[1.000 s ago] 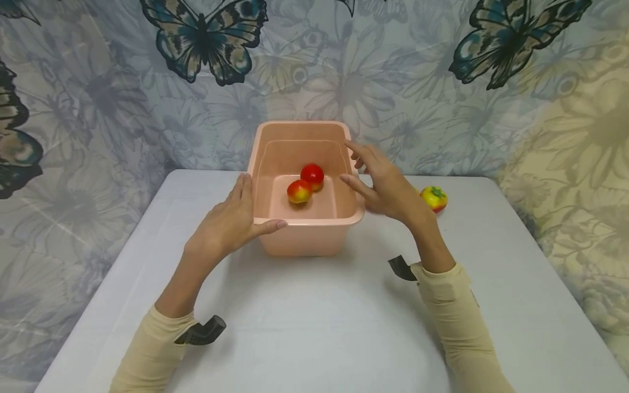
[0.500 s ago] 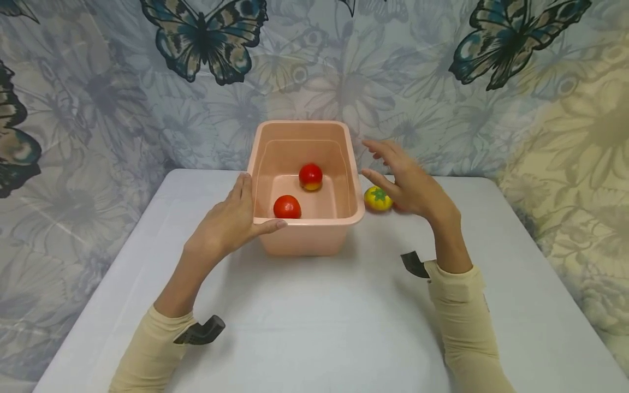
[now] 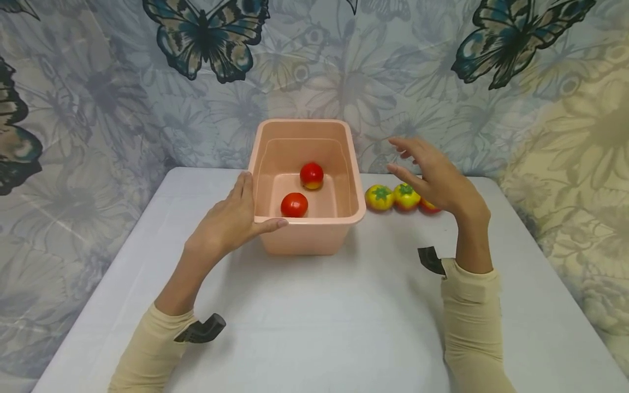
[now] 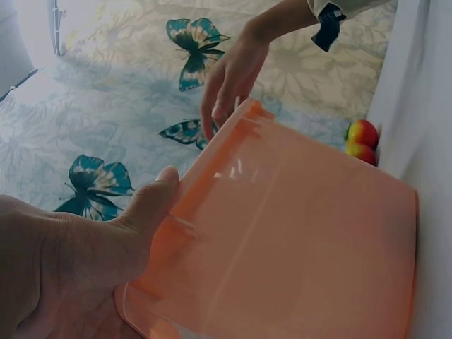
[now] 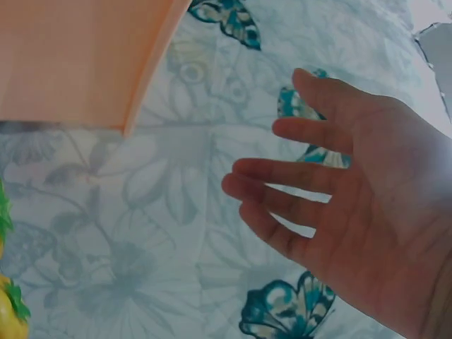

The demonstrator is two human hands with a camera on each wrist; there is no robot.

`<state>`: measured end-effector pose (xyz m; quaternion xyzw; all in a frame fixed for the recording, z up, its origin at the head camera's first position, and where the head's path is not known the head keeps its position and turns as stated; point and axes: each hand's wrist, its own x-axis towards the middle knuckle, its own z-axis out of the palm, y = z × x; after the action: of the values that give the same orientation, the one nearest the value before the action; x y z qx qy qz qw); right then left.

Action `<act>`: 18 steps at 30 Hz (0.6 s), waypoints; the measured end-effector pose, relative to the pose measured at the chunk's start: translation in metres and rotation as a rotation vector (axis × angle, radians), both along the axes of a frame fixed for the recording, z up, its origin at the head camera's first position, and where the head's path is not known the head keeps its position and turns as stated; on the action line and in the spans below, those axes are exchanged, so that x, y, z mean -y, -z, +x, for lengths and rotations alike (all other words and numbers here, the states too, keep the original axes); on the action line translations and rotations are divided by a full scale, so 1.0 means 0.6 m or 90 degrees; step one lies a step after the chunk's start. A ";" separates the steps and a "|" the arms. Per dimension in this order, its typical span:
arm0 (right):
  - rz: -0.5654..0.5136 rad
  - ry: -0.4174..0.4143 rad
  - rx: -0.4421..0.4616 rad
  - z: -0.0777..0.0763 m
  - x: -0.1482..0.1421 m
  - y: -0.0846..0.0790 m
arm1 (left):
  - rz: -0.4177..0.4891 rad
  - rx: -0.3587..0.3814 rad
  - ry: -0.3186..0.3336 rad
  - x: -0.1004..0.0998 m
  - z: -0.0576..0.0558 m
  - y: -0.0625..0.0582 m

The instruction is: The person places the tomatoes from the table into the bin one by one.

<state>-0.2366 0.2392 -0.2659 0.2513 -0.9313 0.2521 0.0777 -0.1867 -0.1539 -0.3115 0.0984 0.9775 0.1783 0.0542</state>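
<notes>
A peach-coloured plastic tub [image 3: 304,238] stands near the table's back edge. Two round, mostly red toy-like fruits [image 3: 294,205] lie inside it, one nearer the front wall. My left hand [image 3: 223,226] rests on the tub's front left corner, straight fingers along the side and thumb along the front rim. In the left wrist view that thumb [image 4: 152,205] lies at the rim. My right hand [image 3: 432,177] is held in the air right of the tub, fingers spread and holding nothing. Behind and below it sit three red-and-yellow fruits [image 3: 380,197] with green leafy tops, in a row, the rightmost partly hidden.
A white cloth covers the table [image 3: 314,322]. Behind it hangs a floral fabric backdrop [image 3: 393,71] with large butterflies. A black strap piece [image 3: 201,330] sticks out from the left sleeve, and a similar strap [image 3: 431,260] from the right.
My right hand has drawn away from the tub to the right, uncovering the row of fruits. The nearer fruit in the tub has rolled to the front. My left hand has stayed put.
</notes>
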 end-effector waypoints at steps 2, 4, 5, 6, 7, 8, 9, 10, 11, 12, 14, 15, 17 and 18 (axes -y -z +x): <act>0.004 0.006 0.005 -0.001 -0.004 -0.001 | 0.004 -0.001 0.000 0.000 0.000 0.000; 0.011 0.011 0.008 -0.002 -0.009 -0.001 | 0.006 0.000 0.000 -0.001 0.000 0.000; 0.014 0.014 0.010 -0.001 -0.010 -0.001 | 0.007 0.000 -0.001 -0.001 0.000 0.000; 0.015 0.015 0.010 0.000 -0.012 -0.002 | 0.008 -0.001 -0.001 -0.001 0.000 0.000; 0.015 0.016 0.012 0.000 -0.013 -0.002 | 0.009 -0.001 -0.001 -0.001 0.001 -0.001; 0.016 0.016 0.011 0.001 -0.015 -0.002 | 0.008 0.000 -0.001 -0.001 0.001 -0.001; 0.018 0.016 0.009 0.001 -0.017 -0.002 | 0.008 -0.001 0.000 0.000 0.001 -0.001; 0.018 0.016 0.009 0.001 -0.018 -0.001 | 0.008 -0.002 0.000 0.000 0.001 -0.001; 0.017 0.015 0.006 0.000 -0.020 -0.001 | 0.007 -0.002 0.000 0.000 0.001 -0.001; 0.014 0.012 0.004 0.000 -0.021 0.000 | 0.006 -0.003 0.001 0.000 0.001 -0.001; 0.017 0.011 0.000 -0.001 -0.023 0.000 | 0.005 -0.002 0.000 0.000 0.001 -0.001; 0.018 0.010 0.001 -0.002 -0.023 0.000 | 0.005 -0.001 -0.001 0.000 0.001 -0.001; 0.024 0.013 0.005 -0.003 -0.023 0.000 | 0.003 0.002 -0.003 0.000 0.001 -0.002; 0.026 0.013 0.007 -0.003 -0.024 0.000 | 0.003 0.002 -0.003 0.000 0.001 -0.002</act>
<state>-0.2386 0.2534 -0.2659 0.2417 -0.9392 0.2337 0.0699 -0.1863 -0.1539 -0.3100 0.0961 0.9772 0.1810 0.0554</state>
